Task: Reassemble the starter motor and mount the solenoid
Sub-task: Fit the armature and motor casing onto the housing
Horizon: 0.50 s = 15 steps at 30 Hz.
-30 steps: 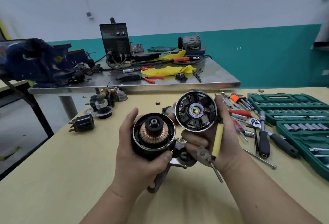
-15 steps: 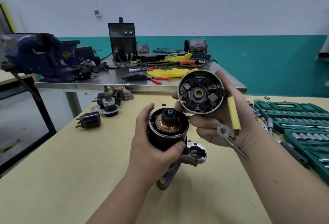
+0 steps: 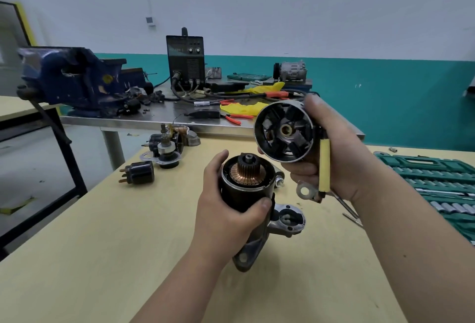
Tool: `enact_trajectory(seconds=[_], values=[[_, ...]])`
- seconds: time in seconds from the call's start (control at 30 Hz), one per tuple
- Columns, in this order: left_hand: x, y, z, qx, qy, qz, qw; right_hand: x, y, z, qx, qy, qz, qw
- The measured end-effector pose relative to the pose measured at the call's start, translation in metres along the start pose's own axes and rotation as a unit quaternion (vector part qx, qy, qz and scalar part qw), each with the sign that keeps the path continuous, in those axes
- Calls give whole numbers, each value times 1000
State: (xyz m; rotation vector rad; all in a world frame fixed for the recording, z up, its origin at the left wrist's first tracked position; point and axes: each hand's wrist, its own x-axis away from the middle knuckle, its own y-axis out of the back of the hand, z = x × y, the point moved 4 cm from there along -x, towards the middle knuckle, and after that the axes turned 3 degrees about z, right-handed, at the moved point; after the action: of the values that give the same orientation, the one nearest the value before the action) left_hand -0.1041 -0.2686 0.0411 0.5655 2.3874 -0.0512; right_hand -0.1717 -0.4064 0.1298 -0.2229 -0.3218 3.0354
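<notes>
Two bare hands hold the two halves of the job above the pale wooden table [image 3: 102, 245]. The left hand [image 3: 226, 209] has its fingers and thumb curled round the black cylindrical starter motor body [image 3: 241, 194], which stands roughly upright. Its long axis tilts a little toward the camera, with the copper commutator [image 3: 248, 176] and the shaft tip at the open upper end. The silver cast nose housing [image 3: 288, 221] sits below, near the tabletop. The right hand [image 3: 341, 166] grips the round silver end cap with black brush holders and a brass centre bush [image 3: 285, 131]. Its thumb lies over the top rim and its fingers wrap underneath. A yellow-sleeved lead [image 3: 324, 166] ending in a metal ring terminal [image 3: 304, 191] hangs from the cap across the palm. The cap sits just up and to the right of the commutator, close but apart. Its open face is turned toward the camera, not down over the shaft. The coming move looks to be the right hand's: tip the cap until its bush lines up with the motor's axis, then lower it, probably easing the brushes over the commutator. A small black cylinder with brass prongs [image 3: 140, 175] lies well to the left, and a green socket set [image 3: 424, 176] lies to the right.
</notes>
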Motion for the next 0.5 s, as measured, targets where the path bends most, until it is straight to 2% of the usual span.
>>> enact_trajectory(seconds=[0.07,0.1,0.17,0.23,0.4,0.5], values=[[0,-1,-1,-2,1,2,1000,1,-4,2,122,-10,-43,991],[1,-1,0,1,7,2,1000,1,-7,4,218,-10,-61,974],[1,-1,2,7,25,1,1000,2,-16,10,411,37,-74,908],[1,-1,3,10,33,5,999,2,-30,11,528,80,-47,844],[1,-1,3,1,38,10,999,0,-47,9,705,57,-70,704],[1,0,3,4,44,5,999,-1,-52,9,750,38,-90,654]])
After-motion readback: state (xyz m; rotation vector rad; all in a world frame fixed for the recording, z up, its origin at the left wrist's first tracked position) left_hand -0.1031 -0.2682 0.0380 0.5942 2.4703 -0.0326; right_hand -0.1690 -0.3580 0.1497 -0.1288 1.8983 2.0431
